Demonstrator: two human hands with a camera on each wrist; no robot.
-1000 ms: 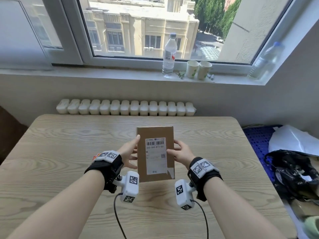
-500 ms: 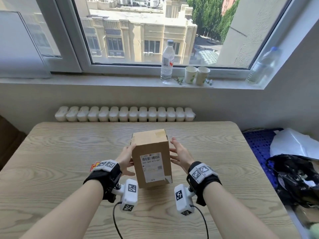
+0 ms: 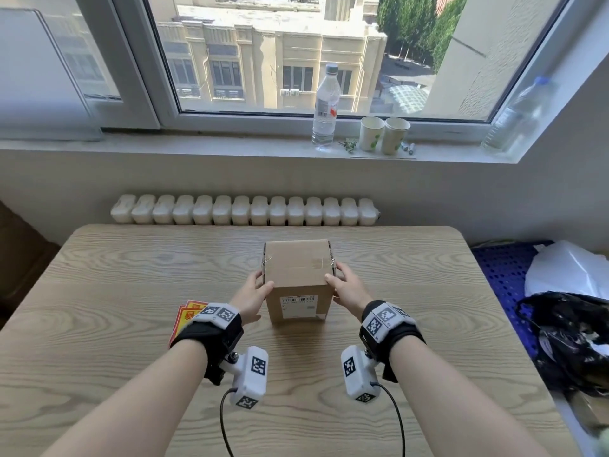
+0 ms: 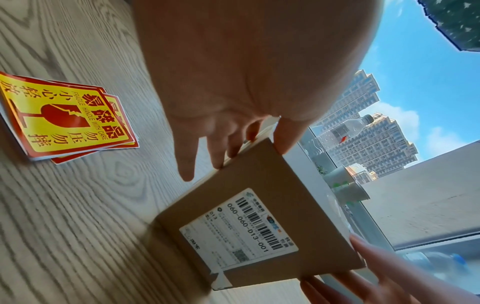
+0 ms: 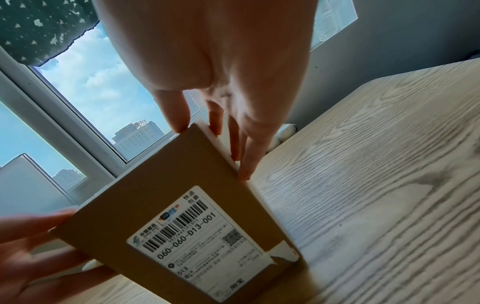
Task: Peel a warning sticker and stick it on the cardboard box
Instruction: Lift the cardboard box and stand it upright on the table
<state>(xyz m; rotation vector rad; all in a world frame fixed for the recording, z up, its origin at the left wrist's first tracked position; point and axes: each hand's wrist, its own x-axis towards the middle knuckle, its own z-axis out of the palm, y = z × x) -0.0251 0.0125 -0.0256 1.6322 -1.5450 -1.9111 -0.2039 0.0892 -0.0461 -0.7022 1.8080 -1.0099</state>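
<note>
Cardboard box (image 3: 298, 278) upright mid-bench (image 3: 131, 291), flanked on both sides: left hand (image 3: 252, 300) flat against the left face, right hand (image 3: 347, 291) against the right face, fingers straight. Top face bare and reachable from above. Stack of warning stickers (image 4: 64, 117) flat on the bench just left of the left hand, partly under the left wrist in the head view, apart from the box. Open wood behind the box up to the bench's far edge, and broad bare stretches along both sides. Bottle (image 3: 326, 107) and two paper cups (image 3: 384, 135) on the windowsill, well away.
</note>
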